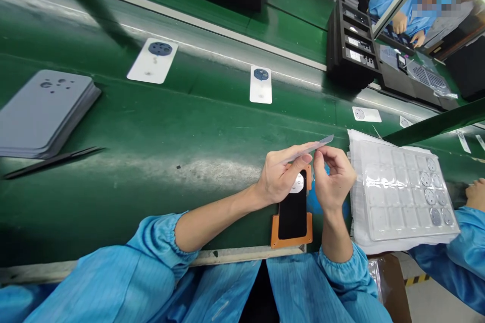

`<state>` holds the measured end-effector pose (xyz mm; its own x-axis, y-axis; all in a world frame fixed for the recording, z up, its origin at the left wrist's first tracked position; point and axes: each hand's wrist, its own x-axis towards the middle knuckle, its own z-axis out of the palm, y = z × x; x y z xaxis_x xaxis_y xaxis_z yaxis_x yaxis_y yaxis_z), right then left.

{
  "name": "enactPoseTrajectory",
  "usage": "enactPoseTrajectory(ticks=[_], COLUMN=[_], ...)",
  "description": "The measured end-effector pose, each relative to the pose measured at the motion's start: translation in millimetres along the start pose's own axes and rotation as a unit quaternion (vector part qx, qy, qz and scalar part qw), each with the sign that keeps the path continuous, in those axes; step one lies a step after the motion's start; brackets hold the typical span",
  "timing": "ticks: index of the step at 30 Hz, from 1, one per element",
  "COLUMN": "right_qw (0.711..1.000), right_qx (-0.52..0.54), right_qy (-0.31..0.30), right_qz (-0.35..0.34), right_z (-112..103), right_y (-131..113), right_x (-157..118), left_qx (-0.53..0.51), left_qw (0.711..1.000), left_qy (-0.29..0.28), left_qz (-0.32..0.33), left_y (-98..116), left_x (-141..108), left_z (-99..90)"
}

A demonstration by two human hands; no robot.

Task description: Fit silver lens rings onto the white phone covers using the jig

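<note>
Holds a thin, flat grey sheet [320,145] nearly edge-on in the left hand [283,176], gripping with thumb and fingers. Pinches its edge near the far end between thumb and forefinger of the right hand [335,177], curling the other fingers. Has both hands and the sheet over the green bench [151,121]. Has below them an orange frame-shaped holder [293,242], partly hidden by the left hand, containing a flat black rectangular panel [292,217] with a white round disc [298,184] on its upper part. To the right, has a clear plastic compartment tray [386,201] lying on white sheets [358,242], holding round grey discs [435,216] toward its right side. Shows another person's hand [476,194] just beyond that edge. To the left, has a stack of grey rectangular panels [40,118] with black tweezers [51,163] just beside. Farther back, includes white rectangular cards [261,92] bearing dark blue round patches, set well apart.
</note>
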<state>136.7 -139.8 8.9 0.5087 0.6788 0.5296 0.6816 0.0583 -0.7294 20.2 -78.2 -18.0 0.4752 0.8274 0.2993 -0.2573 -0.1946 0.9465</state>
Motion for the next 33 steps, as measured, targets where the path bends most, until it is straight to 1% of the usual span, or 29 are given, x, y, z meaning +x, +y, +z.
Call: enactPoseTrajectory(ticks=[6,12,21,26,30,31,33], right_qw=[1.0,1.0,0.999,1.0,0.999,0.999,0.998], right_qx=[0.008,0.017,0.045,0.007,-0.041,-0.046,-0.053], right_qy=[0.004,0.006,0.019,0.017,0.021,0.02,0.017], right_qz=[0.003,0.007,0.008,0.008,-0.011,-0.013,0.001], right_z=[2.9,4.0,6.9,5.1,9.0,10.6,11.0], right_y=[2.4,4.3,2.9,2.8,2.8,4.0,10.7], right_x=[-0.3,-1.0,0.4,1.6,3.5,5.2,11.1], left_qx=[0.02,0.018,0.041,0.063,0.085,0.085,0.066], left_qw=[0.996,0.992,0.988,0.988,0.985,0.986,0.994], left_qy=[-0.028,-0.036,-0.043,-0.046,-0.048,-0.048,-0.035], left_qz=[0.088,0.121,0.14,0.133,0.143,0.133,0.081], left_y=[-0.3,-6.7,-13.3,-13.1,-17.0,-17.6,-17.4], left_x=[0.4,-1.9,-5.6,-5.2,-5.9,-5.8,-3.8], left_z=[-2.3,-3.2,-2.4,-2.7,0.5,2.0,4.1])
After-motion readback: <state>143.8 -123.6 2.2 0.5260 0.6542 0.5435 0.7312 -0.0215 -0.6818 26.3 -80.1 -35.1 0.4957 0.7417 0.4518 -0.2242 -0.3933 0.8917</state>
